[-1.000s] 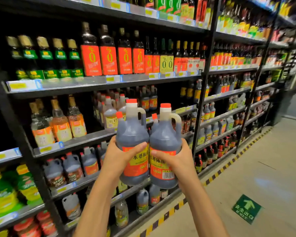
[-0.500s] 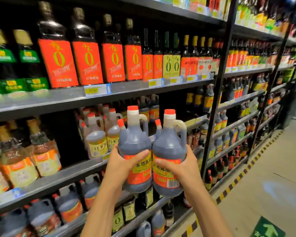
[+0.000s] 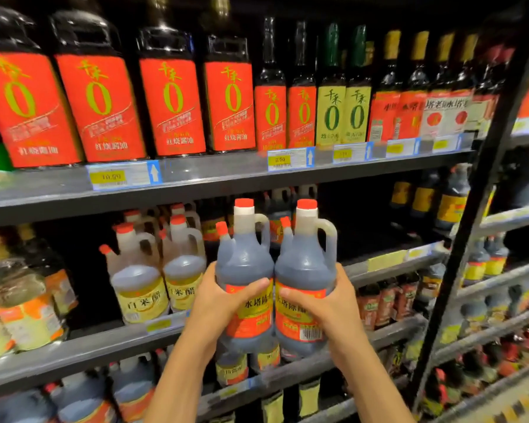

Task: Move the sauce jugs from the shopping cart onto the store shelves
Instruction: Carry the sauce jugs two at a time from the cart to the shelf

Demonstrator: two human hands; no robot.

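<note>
Two dark sauce jugs with red caps, white necks and red-and-yellow labels are held side by side, upright and touching, in front of the middle shelf [image 3: 110, 340]. My left hand [image 3: 217, 303] grips the left jug [image 3: 243, 264] around its belly. The right jug [image 3: 306, 267], its handle facing right, is held the same way by my right hand [image 3: 327, 303]. Both jugs hang in the air at the shelf's front edge, before a dark gap in the row. The shopping cart is out of view.
Pale vinegar jugs [image 3: 141, 285] with yellow labels stand on the middle shelf to the left of the gap. Tall red-labelled bottles [image 3: 171, 105] fill the shelf above. A black upright post [image 3: 471, 227] stands at the right. More dark jugs sit on the lower shelves.
The view has closed in on the shelves and the floor has dropped out of sight. Both hands have carried the two jugs forward toward the middle shelf, still side by side.
</note>
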